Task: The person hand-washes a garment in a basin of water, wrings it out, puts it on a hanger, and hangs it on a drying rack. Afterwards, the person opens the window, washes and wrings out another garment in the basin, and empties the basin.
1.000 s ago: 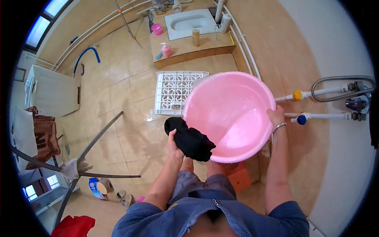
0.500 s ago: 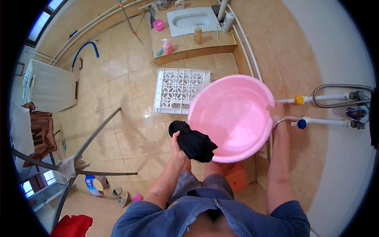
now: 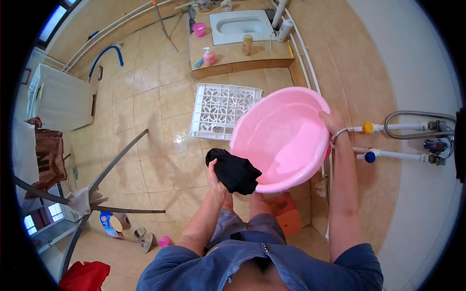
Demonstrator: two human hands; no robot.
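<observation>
A bundled black cloth [image 3: 236, 173] is held in my left hand [image 3: 215, 178], just left of the basin's near rim and partly in front of it. My right hand [image 3: 331, 122] grips the right rim of a large pink basin [image 3: 286, 138], fingers closed over the edge. The basin is tilted, and what looks like clear water runs over its upper left side. Beneath that side is a white plastic crate [image 3: 216, 114] with a patterned lattice, on the tiled floor.
A squat toilet [image 3: 241, 26] on a raised step has bottles and a pink cup [image 3: 199, 29] around it. Pipes with valves [image 3: 370, 156] run along the right wall. A drying rack [image 3: 116, 162] stands left. An orange stool [image 3: 285, 213] is by my legs.
The basin's right side has risen and it leans further to the left, with my right hand moved up and slightly left. My left hand keeps hold of the black cloth.
</observation>
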